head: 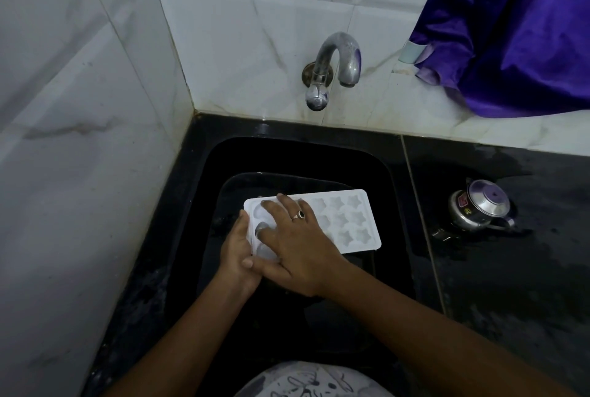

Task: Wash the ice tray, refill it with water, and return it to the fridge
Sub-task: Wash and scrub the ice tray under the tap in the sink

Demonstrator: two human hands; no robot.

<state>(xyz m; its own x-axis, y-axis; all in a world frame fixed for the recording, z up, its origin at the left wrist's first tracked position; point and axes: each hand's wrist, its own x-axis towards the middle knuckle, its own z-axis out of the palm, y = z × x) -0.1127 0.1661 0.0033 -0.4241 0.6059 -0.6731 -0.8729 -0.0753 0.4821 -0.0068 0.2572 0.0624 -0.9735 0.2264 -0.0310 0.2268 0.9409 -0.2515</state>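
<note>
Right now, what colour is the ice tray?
The ice tray is white, seen clearly in the head view.

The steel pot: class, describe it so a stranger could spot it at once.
Start at the black sink and move right onto the black counter. There stands the steel pot, small and lidded. Unlike the purple cloth hanging above, it is shiny metal.
</note>
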